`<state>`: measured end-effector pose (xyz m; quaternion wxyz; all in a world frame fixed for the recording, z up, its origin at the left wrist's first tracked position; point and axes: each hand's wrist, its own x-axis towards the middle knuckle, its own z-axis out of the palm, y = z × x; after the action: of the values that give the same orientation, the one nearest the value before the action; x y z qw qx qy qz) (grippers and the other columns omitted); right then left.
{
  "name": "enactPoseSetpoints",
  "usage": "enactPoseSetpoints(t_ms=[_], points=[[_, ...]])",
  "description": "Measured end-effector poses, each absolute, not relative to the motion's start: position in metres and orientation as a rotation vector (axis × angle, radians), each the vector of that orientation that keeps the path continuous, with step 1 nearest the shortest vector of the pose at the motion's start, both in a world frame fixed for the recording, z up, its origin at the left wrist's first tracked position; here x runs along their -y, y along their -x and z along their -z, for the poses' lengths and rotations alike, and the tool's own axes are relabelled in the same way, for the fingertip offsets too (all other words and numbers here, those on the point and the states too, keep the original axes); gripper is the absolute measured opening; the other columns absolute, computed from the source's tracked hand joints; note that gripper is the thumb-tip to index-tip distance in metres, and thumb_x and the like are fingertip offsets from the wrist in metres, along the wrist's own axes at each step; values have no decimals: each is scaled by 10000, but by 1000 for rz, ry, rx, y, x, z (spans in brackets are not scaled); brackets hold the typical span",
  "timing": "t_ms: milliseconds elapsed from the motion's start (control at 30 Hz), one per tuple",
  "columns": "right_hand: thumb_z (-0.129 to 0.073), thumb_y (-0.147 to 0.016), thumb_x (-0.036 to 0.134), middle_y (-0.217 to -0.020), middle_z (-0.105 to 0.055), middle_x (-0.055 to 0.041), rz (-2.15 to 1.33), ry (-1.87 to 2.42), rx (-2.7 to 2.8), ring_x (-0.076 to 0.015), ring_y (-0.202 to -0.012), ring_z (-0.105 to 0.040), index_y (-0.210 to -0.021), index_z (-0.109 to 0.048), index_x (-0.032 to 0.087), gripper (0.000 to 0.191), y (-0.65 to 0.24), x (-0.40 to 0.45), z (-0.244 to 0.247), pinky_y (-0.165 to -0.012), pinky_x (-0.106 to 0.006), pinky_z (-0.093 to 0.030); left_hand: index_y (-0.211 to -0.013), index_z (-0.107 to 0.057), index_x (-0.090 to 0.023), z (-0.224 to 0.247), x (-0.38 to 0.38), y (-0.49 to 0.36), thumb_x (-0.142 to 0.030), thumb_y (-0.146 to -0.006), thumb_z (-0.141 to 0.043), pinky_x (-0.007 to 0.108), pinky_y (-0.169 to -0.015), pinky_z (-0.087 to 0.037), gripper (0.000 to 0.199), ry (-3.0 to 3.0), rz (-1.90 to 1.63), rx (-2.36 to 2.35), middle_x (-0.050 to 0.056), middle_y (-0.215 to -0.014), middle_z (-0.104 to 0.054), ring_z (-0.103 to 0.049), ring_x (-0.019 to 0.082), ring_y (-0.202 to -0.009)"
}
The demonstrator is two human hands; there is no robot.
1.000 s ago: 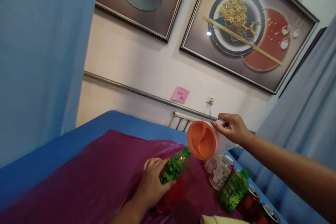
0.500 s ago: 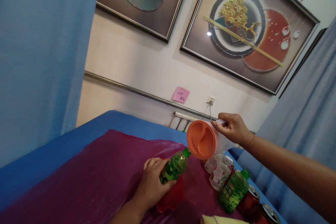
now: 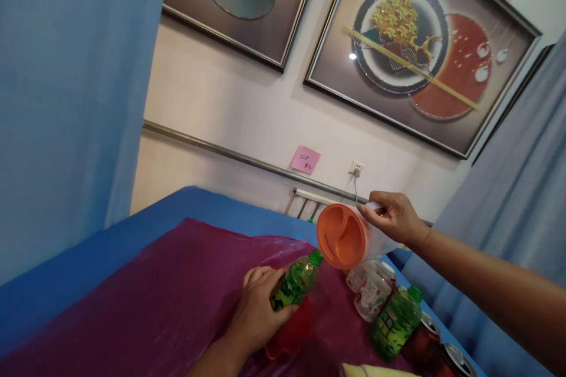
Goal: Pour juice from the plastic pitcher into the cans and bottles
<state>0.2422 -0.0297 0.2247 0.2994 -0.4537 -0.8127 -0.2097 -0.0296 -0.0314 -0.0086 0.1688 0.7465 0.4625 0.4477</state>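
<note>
My left hand [image 3: 260, 309] is wrapped round a green bottle [image 3: 297, 283], which leans to the right over a red dish [image 3: 289, 336]. In my right hand [image 3: 393, 215] is the handle of a white pitcher with an orange lid [image 3: 341, 237]. The pitcher is tipped on its side, its lid facing the bottle's green neck. Lid and neck lie close together; whether they touch I cannot tell. My left hand partly hides the dish.
Along the right edge of the purple sheet [image 3: 168, 283] stand clear bottles with labels [image 3: 372, 294], another green bottle [image 3: 395, 323] and dark red cans [image 3: 422, 339]. A yellow cloth [image 3: 371, 370] lies at the bottom. Blue curtains [image 3: 75, 88] hang on both sides.
Both hands hold the same things in nearly the same pose. The whole view has shifted very slightly.
</note>
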Motion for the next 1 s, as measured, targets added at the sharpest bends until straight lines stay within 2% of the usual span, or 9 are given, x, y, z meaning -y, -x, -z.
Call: enactPoseSetpoints(t_ms=[1000], points=[[-570, -857, 504, -476, -362, 53, 547, 1184, 2149, -93, -455, -334, -557, -359, 227, 459, -240, 33, -226, -461, -235, -264, -1152, -703, -254, 5, 33, 31, -250, -611, -828, 468, -1012, -405, 555, -2105, -1252, -1309, 66, -1106, -697, -583, 302, -1098]])
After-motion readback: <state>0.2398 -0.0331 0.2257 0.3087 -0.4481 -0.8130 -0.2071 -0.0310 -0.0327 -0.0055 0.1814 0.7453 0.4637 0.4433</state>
